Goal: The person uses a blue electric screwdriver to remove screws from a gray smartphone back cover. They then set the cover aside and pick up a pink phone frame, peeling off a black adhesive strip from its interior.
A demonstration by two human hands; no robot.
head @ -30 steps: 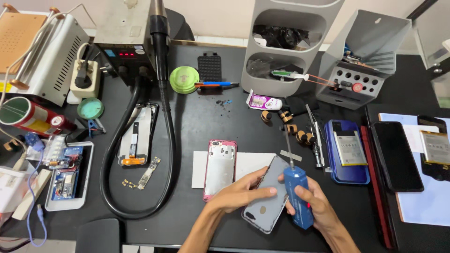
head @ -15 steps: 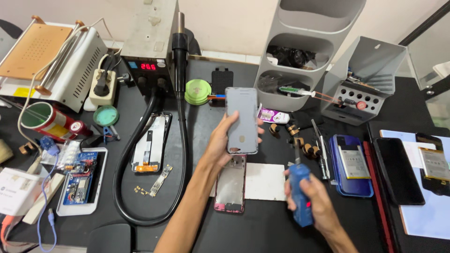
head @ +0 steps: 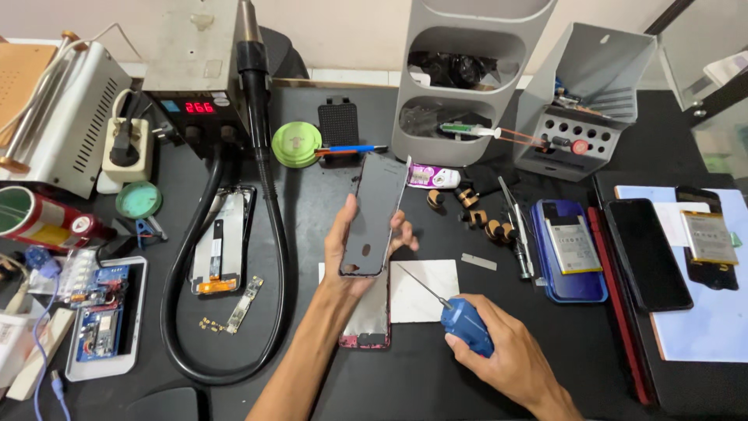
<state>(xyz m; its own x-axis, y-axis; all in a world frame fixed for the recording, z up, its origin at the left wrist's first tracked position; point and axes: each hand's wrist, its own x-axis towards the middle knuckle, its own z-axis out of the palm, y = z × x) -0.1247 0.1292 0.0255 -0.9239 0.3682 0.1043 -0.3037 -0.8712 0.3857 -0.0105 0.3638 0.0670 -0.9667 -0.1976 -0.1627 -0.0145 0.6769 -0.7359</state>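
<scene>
Hands both grip: left hand [head: 351,257] lifts dark phone panel [head: 375,214], right hand [head: 506,359] clasps blue-handled screwdriver [head: 460,318].

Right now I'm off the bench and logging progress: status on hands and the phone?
Left hand holds dark phone panel raised, tilted. Right hand grips blue screwdriver over white mat. Red-framed phone body lies under the left wrist.

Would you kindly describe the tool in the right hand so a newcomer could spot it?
Start at the white sheet in the middle of the black bench. Just below its lower right corner, the right hand grips a screwdriver; its chunky blue handle and thin bare shaft set it apart.
</scene>
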